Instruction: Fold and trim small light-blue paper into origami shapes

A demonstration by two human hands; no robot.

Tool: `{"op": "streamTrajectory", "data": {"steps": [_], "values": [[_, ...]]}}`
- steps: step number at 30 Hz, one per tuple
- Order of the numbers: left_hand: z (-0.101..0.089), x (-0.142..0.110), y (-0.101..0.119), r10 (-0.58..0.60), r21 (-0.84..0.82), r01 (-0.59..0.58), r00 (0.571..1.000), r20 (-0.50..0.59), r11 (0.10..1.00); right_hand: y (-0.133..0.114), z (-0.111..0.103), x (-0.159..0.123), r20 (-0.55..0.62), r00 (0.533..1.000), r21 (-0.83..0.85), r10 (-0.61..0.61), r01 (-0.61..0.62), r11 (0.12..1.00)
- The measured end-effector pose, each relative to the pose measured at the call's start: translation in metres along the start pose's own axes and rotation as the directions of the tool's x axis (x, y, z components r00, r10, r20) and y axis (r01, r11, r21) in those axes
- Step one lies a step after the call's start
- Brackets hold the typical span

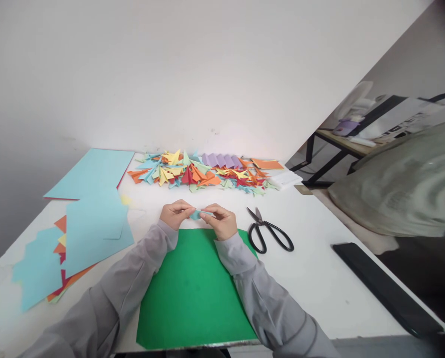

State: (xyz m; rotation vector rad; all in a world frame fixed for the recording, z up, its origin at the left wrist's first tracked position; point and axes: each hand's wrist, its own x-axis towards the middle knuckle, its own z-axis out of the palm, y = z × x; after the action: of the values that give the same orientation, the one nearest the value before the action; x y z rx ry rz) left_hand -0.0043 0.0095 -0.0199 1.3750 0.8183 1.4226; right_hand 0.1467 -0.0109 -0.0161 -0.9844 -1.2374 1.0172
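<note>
Between my two hands is a small folded piece of light blue paper [196, 215], held just above the far edge of a green mat [196, 288]. My left hand [176, 214] pinches its left end between thumb and fingers. On the other end, my right hand [221, 220] grips it the same way. Fingers cover part of the paper, so its full shape cannot be made out. Beyond my hands lies a pile of small folded paper planes [190, 174] in orange, yellow, red, green and blue. Black-handled scissors [261, 226] rest right of my right hand, blades partly apart.
Light blue sheets [95, 228] overlap at the left, with coloured scraps under them. A larger blue stack [93, 171] lies behind. Pleated purple paper [221, 160], orange paper [269, 164] and a white flat object [285, 180] sit at the back. A long black object [386, 288] lies along the right edge.
</note>
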Motion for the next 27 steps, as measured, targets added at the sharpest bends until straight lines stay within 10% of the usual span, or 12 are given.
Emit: {"op": "streamTrajectory", "data": {"steps": [22, 27], "values": [[-0.004, 0.003, 0.003, -0.179, -0.053, 0.176, 0.982, -0.066, 0.983, -0.002, 0.001, -0.002, 0.01, 1.0, 0.011, 0.013, -0.013, 1.0], [0.001, 0.002, 0.008, -0.069, -0.046, 0.071, 0.997, 0.032, 0.996, -0.005, 0.004, -0.004, 0.001, 0.998, -0.01, -0.064, 0.064, 0.998]]}}
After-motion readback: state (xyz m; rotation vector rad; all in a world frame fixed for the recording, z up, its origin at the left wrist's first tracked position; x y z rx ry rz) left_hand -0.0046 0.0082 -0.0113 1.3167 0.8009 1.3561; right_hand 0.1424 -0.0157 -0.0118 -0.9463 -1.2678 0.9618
